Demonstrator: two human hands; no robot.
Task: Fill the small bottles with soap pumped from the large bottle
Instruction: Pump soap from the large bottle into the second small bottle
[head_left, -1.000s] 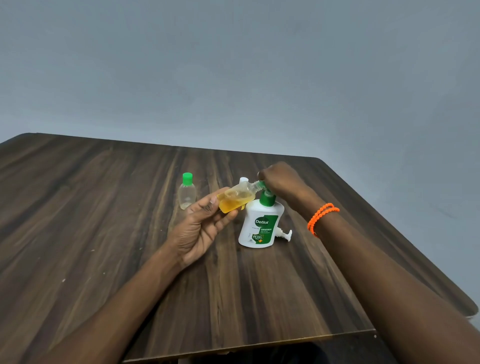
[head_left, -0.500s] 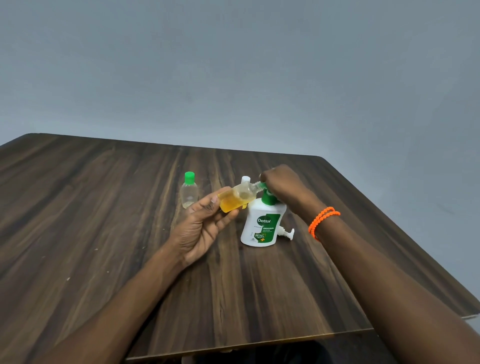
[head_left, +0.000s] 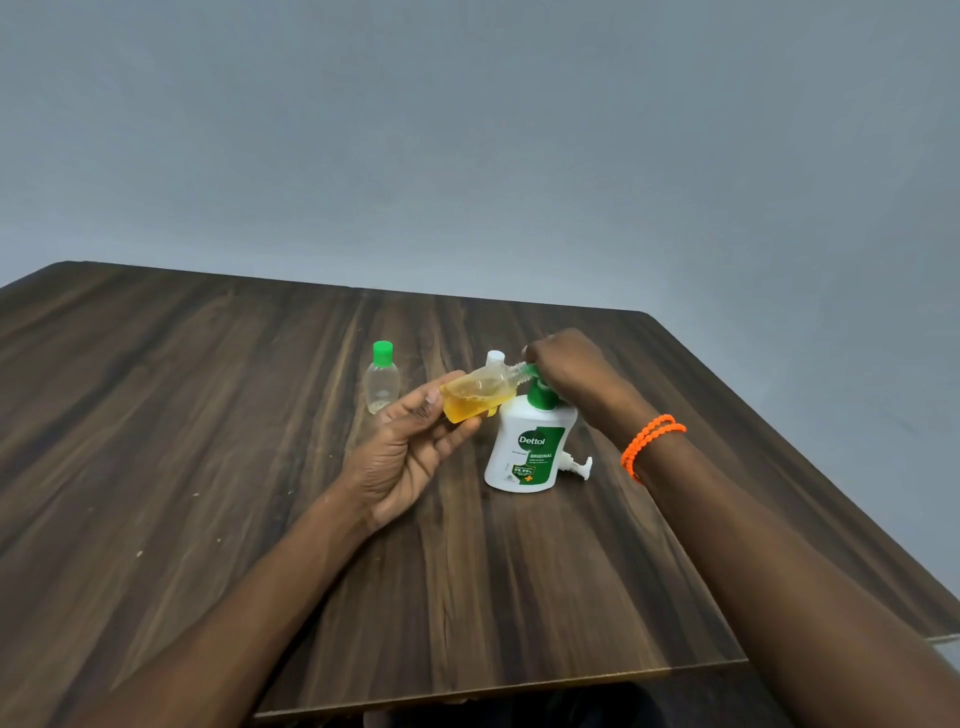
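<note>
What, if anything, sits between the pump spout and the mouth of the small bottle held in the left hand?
Nothing visible. The left hand holds the tilted small bottle with its neck right at the green pump head of the large bottle. The right hand covers the pump, hiding the exact contact.

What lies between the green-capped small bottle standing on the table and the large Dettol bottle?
In the head view, the left hand holding a tilted small bottle of yellow soap sits between the green-capped bottle and the Dettol bottle.
</note>
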